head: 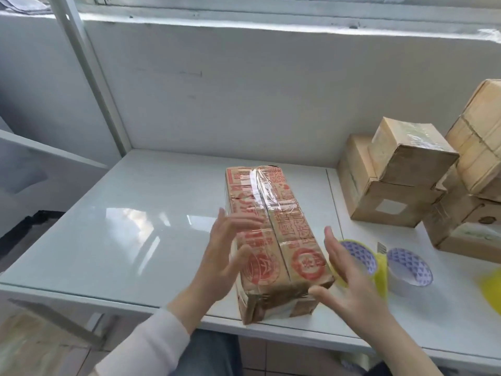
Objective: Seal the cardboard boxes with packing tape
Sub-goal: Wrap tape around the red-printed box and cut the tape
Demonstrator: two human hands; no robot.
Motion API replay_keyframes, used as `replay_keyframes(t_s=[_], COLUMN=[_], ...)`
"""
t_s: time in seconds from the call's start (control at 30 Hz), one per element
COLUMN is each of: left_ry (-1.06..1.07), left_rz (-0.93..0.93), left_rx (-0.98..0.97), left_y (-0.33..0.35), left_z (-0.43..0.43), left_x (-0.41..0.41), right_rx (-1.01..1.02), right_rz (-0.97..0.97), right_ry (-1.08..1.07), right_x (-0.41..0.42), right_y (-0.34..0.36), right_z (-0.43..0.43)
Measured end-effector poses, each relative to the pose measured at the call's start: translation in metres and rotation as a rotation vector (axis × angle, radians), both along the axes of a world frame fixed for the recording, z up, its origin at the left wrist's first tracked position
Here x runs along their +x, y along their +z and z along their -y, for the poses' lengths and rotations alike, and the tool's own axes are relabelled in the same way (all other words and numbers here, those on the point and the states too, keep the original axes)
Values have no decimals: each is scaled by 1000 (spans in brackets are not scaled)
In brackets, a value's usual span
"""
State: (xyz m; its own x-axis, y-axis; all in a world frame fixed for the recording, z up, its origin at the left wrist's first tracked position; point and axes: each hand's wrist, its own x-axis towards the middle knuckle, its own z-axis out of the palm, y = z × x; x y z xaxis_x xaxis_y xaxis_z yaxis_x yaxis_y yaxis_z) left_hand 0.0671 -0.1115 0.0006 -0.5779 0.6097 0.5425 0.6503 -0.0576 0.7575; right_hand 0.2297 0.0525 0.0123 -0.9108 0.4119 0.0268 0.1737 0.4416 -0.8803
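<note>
— White tabletop (122, 234); where's the printed box (284, 234)?
— Between 2 spread hands: left hand (222, 256), right hand (352, 280), fingers straight, gripping nothing. 2 tape rolls (401, 286) lie just past the right palm.

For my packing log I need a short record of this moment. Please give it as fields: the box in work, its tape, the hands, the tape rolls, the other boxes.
box in work: printed cardboard box, lying flat near the front edge of the table, flaps closed
tape on it: clear tape along the top seam
hands: left hand and right hand open, one on each side of the box; contact unclear
tape rolls: yellow roll and white roll, right of the box, neither held
other boxes: stacked boxes, far right
</note>
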Motion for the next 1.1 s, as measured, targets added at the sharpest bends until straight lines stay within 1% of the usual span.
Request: replay_keyframes(t_s=[0.03, 0.07, 0.1, 0.17, 0.2, 0.23, 0.27, 0.3, 0.37, 0.5, 0.57, 0.67, 0.7, 0.73, 0.77, 0.83, 0.87, 0.9, 0.93, 1.0, 1.03, 1.1], left_ry=[70, 137, 170, 138, 110, 85, 66, 60, 75, 67, 77, 129, 126, 117, 125, 180, 207, 239, 263, 270, 241, 122], left_rz=[-39, -116, -192, -295, -333, -375, -413, -446, -488, -488, -501, -522, -492, -402, -230, 300, 540, 711, 818, 893, 919, 1030], left_rx=[-22, -87, -209, -565, -741, -888, -986, -1032, -1042, -1056, -1035, -1004, -969, -869, -685, -197, -37, 14, -17, -153, -176, -107], left_y=[15, 30, 42, 57, 57, 52, 45, 37, 25, 27, 25, 17, 19, 21, 22, 24, 22, 17, 7, -16, -25, -36], left_z=[-9, -21, -36, -68, -81, -88, -92, -92, -91, -93, -93, -91, -90, -89, -87, -78, -71, -64, -59, -50, -47, -44], left_x=[-12, -27, -43, -73, -84, -93, -98, -101, -106, -109, -109, -107, -105, -105, -104, -98, -94, -88, -82, -72, -68, -60], right_rx=[113, 246, 396, 675, 761, 800, 814, 822, 848, 821, 808, 851, 856, 850, 834, 764, 709, 652, 601, 522, 483, 387], right_rz=[11, 43, 92, 194, 242, 290, 328, 349, 359, 367, 370, 367, 367, 368, 369, 384, 385, 381, 386, 411, 412, 378], right_ry=[-27, -25, 5, 50, 56, 58, 62, 71, 77, 89, 98, 92, 89, 82, 63, -13, -66, -110, -135, -150, -151, -147], right_x=[-8, -19, -32, -58, -68, -76, -81, -83, -85, -83, -83, -84, -84, -83, -82, -80, -77, -76, -74, -72, -71, -69], right_y=[11, 19, 25, 32, 32, 31, 27, 23, 14, 14, 14, 9, 9, 9, 10, 12, 14, 15, 17, 20, 22, 22], right_z=[2, 4, 9, 20, 24, 29, 32, 34, 35, 33, 32, 33, 33, 34, 33, 31, 29, 26, 22, 13, 7, -5])
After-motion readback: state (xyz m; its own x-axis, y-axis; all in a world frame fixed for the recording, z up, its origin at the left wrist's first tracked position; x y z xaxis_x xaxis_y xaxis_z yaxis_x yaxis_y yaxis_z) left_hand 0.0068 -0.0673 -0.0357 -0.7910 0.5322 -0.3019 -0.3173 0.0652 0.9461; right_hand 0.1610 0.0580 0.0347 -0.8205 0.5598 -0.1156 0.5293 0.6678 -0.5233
